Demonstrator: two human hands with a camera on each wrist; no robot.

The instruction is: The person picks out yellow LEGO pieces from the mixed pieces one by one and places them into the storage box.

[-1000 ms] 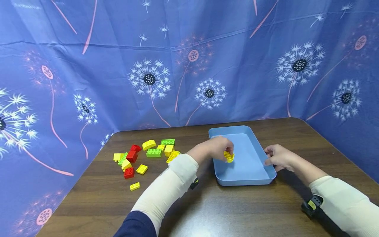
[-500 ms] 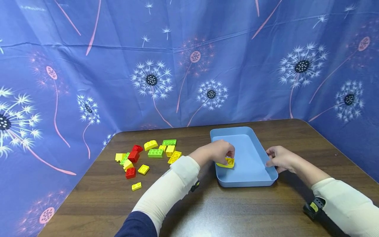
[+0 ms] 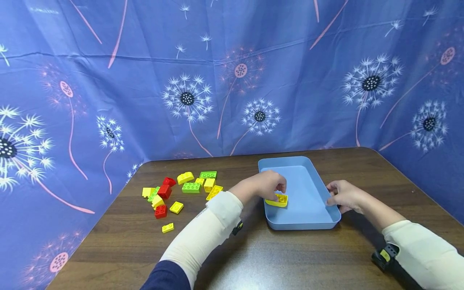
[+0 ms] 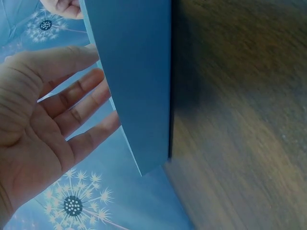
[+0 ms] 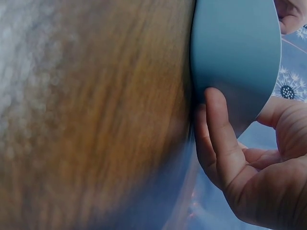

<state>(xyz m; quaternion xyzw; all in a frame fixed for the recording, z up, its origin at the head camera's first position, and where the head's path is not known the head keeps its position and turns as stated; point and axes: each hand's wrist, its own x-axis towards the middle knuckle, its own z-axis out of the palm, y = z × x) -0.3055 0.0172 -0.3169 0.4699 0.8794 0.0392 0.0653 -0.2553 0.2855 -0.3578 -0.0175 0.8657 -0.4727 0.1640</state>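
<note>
A yellow toy brick (image 3: 282, 199) lies at the left side of the shallow blue tray (image 3: 301, 225), its studs facing up. My left hand (image 3: 266, 184) reaches over the tray's left wall and holds the brick by its left part, which the fingers cover. In the left wrist view, the tray wall (image 4: 136, 86) hides the fingertips of that hand (image 4: 53, 110) and the brick. On the opposite side, my right hand (image 3: 344, 194) grips the tray's right wall near the front corner. The right wrist view shows this hand's fingers (image 5: 221, 129) outside the wall and its thumb at the rim.
Several yellow, red and green toy bricks lie loose on the left of the brown table (image 3: 232, 257), among them a red brick (image 3: 164, 191) and a green brick (image 3: 191, 187). A blue dandelion-print cloth (image 3: 217, 100) hangs behind the table and along its sides.
The left hand has lowered the yellow brick to the tray's left side and turned it lengthwise across. The right hand stays on the tray wall. The head view has shifted slightly.
</note>
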